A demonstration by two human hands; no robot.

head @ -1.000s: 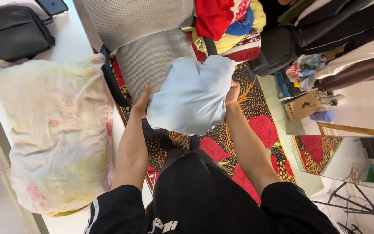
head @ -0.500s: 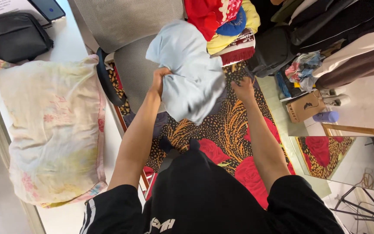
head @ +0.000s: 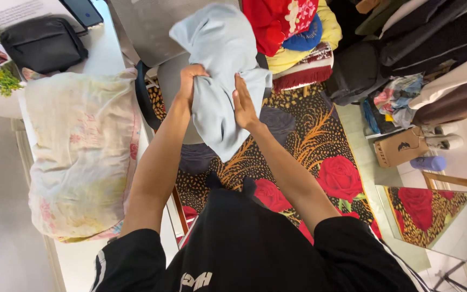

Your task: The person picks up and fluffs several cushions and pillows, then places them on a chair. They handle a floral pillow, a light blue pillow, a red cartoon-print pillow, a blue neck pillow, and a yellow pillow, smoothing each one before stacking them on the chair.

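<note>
A rose-patterned rug (head: 320, 162) is spread over the floor; a grey chair (head: 152, 32) is set beside a white counter (head: 104, 51).

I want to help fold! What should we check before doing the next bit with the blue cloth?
1. Left hand gripping the cloth: ok, fist closed on it.
2. Right hand on the cloth: ok, flat palm pressed against it, fingers open.
3. Cloth off the rug: ok, its lower end hangs in the air.
4. Cloth smooth: not ok, it is bunched and creased.
5. Chair free to lay it on: cannot tell, the cloth hides the seat.
6. Clothes pile clear of the cloth: cannot tell, they overlap in this view.
</note>
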